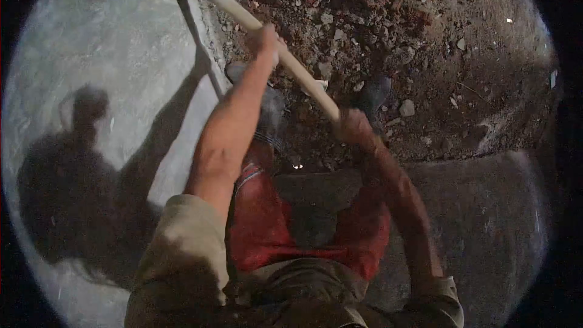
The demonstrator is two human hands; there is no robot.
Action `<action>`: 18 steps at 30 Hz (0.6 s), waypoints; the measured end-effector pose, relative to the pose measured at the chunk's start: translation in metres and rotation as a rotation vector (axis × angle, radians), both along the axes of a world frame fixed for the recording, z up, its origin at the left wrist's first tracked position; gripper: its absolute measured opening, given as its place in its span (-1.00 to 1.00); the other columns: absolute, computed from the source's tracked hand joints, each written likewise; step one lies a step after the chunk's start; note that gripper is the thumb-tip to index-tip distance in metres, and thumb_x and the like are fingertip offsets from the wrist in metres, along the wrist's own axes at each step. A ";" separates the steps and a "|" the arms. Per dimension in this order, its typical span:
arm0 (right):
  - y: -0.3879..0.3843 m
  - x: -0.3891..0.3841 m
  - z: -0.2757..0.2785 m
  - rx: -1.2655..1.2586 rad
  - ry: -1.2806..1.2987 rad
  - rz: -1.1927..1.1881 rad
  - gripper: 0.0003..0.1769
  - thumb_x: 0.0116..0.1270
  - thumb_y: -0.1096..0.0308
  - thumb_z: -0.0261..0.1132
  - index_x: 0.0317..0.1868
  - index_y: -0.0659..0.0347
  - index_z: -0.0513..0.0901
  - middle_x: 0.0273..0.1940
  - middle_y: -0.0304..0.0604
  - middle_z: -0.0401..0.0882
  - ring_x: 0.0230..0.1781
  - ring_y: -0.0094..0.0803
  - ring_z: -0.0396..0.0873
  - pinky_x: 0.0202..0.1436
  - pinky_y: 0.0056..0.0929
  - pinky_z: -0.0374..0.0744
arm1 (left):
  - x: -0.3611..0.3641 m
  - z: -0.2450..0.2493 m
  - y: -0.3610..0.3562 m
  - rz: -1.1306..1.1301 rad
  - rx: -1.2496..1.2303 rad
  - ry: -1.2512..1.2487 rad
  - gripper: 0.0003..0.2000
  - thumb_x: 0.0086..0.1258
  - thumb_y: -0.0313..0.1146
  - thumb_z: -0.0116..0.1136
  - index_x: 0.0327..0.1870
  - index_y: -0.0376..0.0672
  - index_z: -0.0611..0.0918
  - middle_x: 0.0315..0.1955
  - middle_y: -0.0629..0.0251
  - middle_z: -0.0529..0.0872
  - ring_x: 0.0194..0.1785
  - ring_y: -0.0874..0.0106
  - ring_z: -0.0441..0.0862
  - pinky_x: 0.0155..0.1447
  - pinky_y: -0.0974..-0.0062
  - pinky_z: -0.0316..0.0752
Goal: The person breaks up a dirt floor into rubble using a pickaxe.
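Observation:
A long pale wooden tool handle point(306, 79) slants across the head view, from the upper left down to the middle. My left hand point(265, 44) is closed around its upper part. Lower down, my right hand point(354, 127) grips the handle near its near end. The tool's head is not clearly visible at the top edge, so its kind cannot be told. Beneath the handle lies loose, stony soil point(364, 24) with broken lumps and pebbles.
A pale wall or slab point(133, 30) stands on the left, carrying my shadow point(67, 176). My shoes point(375, 92) are on the rubble's near side. Grey flat ground point(473, 212) borders the soil at the lower right. A loose stone point(407, 108) lies right of my foot.

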State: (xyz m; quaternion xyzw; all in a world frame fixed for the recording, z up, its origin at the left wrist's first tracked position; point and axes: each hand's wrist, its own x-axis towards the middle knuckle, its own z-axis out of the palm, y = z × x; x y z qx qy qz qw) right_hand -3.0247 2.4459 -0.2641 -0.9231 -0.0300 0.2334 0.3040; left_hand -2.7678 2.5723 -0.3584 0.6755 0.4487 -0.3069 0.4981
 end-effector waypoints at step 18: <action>0.068 0.040 0.033 0.085 0.370 -0.326 -0.51 -0.13 0.15 0.25 -0.25 0.33 0.42 -0.49 0.05 0.42 -0.50 -0.13 0.45 -0.48 -0.25 0.41 | 0.030 0.019 0.040 -0.093 -0.270 -0.226 -0.82 0.07 -0.22 -0.01 -0.59 -0.05 0.32 -0.75 0.39 0.28 -0.75 0.44 0.28 -0.66 0.46 0.26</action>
